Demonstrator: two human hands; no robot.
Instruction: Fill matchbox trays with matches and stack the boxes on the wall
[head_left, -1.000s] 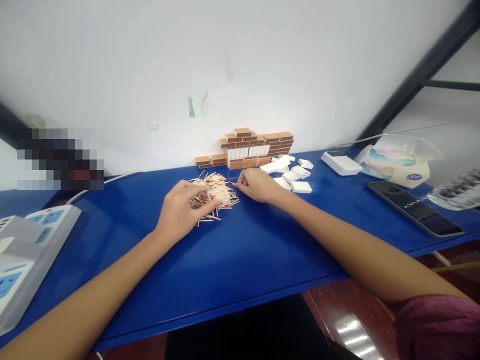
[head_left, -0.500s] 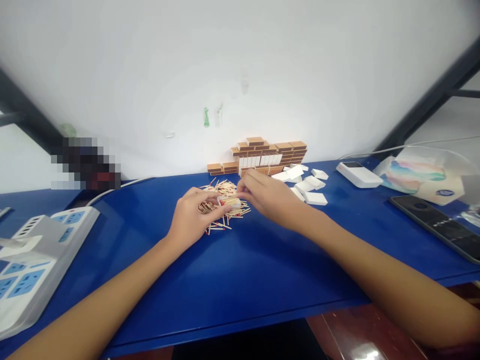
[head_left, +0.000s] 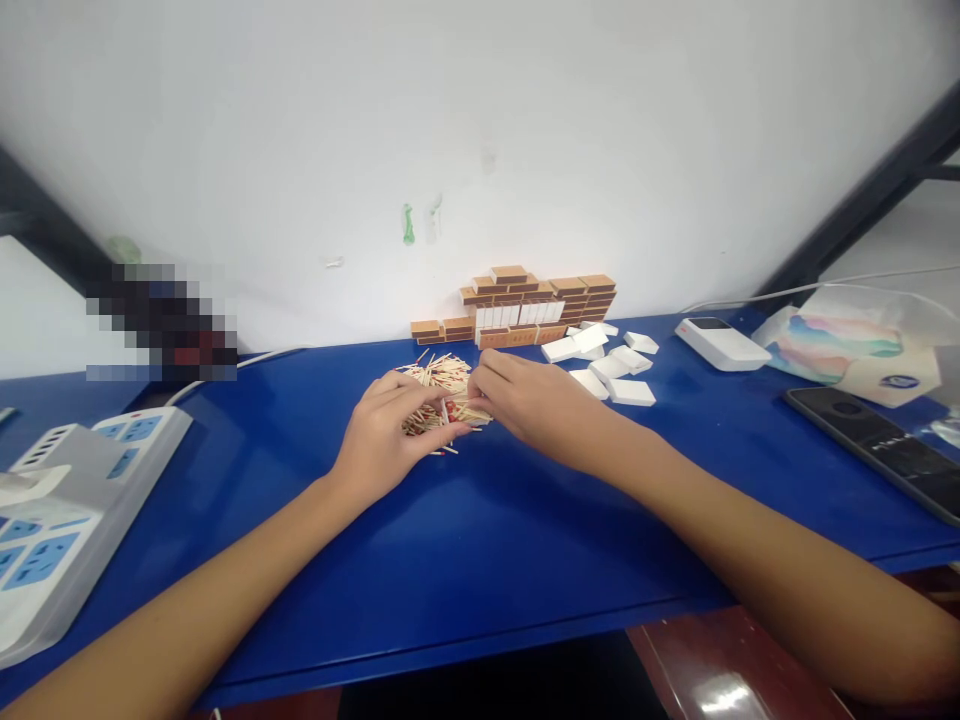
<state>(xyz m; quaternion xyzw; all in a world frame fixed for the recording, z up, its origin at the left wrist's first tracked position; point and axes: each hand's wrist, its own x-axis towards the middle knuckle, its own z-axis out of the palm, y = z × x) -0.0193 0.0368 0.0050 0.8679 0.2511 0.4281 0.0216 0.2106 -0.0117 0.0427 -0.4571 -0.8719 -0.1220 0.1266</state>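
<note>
Head view: my left hand (head_left: 386, 425) grasps a matchbox tray (head_left: 444, 411) over loose matches (head_left: 441, 371), near the desk (head_left: 450, 560) back edge; I cannot tell if my right hand (head_left: 521, 402) pinches one. Filling seems in hand; next move needs steady tray.

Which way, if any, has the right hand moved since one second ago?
Yes: against the stacked matchboxes, the right hand has shifted left, closer to the left hand.
</note>
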